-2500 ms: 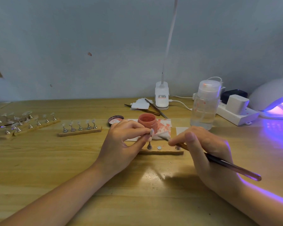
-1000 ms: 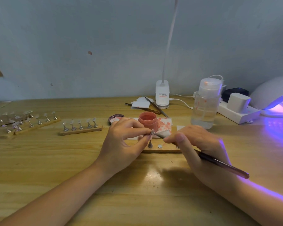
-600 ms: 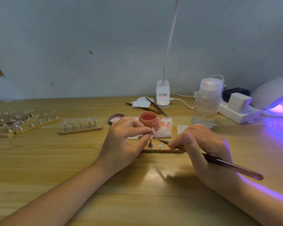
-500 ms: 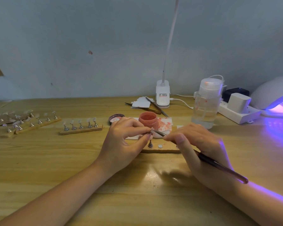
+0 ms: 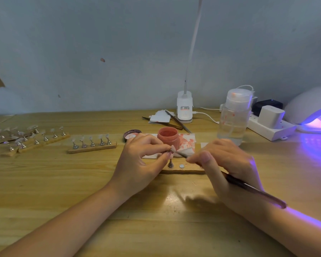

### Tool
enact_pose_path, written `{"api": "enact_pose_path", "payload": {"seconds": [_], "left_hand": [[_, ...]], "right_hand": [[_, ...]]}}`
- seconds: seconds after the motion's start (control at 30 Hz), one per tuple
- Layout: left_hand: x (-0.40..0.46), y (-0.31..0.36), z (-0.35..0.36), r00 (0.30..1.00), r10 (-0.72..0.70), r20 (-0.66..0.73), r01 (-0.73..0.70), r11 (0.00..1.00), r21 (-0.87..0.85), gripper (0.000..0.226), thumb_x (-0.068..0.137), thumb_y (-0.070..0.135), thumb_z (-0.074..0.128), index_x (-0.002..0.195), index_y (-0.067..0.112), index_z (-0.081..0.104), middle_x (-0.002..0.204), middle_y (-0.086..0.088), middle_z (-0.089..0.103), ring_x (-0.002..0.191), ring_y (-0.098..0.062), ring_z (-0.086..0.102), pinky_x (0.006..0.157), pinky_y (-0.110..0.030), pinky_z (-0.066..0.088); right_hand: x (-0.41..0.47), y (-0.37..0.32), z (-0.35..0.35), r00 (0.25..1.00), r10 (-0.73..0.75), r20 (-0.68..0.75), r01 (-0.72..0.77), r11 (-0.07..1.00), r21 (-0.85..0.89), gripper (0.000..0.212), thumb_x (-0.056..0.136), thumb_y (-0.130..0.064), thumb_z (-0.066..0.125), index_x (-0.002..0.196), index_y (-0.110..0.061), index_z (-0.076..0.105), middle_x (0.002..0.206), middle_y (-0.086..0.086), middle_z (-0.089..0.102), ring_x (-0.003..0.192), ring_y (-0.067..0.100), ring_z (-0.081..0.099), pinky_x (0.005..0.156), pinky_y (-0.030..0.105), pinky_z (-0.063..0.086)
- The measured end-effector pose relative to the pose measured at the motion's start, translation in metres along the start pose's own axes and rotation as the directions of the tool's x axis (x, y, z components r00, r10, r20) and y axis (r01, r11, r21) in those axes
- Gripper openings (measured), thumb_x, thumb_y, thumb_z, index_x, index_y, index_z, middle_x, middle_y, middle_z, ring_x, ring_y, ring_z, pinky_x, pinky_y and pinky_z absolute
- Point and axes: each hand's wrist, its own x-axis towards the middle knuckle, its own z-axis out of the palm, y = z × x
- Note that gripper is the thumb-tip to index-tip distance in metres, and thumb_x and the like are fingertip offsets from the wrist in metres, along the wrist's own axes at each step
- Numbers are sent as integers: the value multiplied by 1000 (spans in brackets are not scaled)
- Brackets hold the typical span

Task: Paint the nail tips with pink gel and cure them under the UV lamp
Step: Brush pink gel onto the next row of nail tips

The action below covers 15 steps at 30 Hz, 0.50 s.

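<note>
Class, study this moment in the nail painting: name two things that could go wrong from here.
The open gel jar stands uncapped just behind the left hand; a knuckle could tip it.
The brush in the right hand works on a small nail tip pinched in fingertips, so gel may smear onto skin.

2 hands [image 5: 137, 162], 1 brush [image 5: 248, 190], 1 pink gel jar [image 5: 168, 138], 1 jar lid [image 5: 131, 134], 1 UV lamp [image 5: 311, 110], 1 clear bottle [image 5: 233, 119], approx. 4 nail stand strips [image 5: 92, 148], 1 desk lamp [image 5: 184, 106], 1 pwr strip [image 5: 267, 129].
</note>
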Motion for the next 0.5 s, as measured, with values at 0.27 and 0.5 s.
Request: {"api": "enact_pose_path", "payload": {"seconds": [0.27, 0.5], "left_hand": [[0, 0, 0, 1000, -6, -4, 6, 1000, -7, 16, 75, 20, 64, 87, 14, 74, 78, 10, 63, 84, -2, 53, 80, -36, 42], [0, 0, 0, 1000, 6, -6, -7, 1000, -6, 16, 75, 19, 64, 88, 16, 74, 78, 10, 63, 84, -5, 54, 78, -38, 44]], "right_hand": [[-10, -12, -13, 965, -256, -62, 245, 958, -148, 46, 96, -33, 39, 75, -11, 73, 69, -7, 67, 66, 7, 61, 66, 33, 46], [-3, -3, -12, 976, -197, 87, 211, 960, -185, 63, 96, -52, 21, 80, -19, 72, 79, -23, 53, 75, -5, 50, 73, 29, 45]]}}
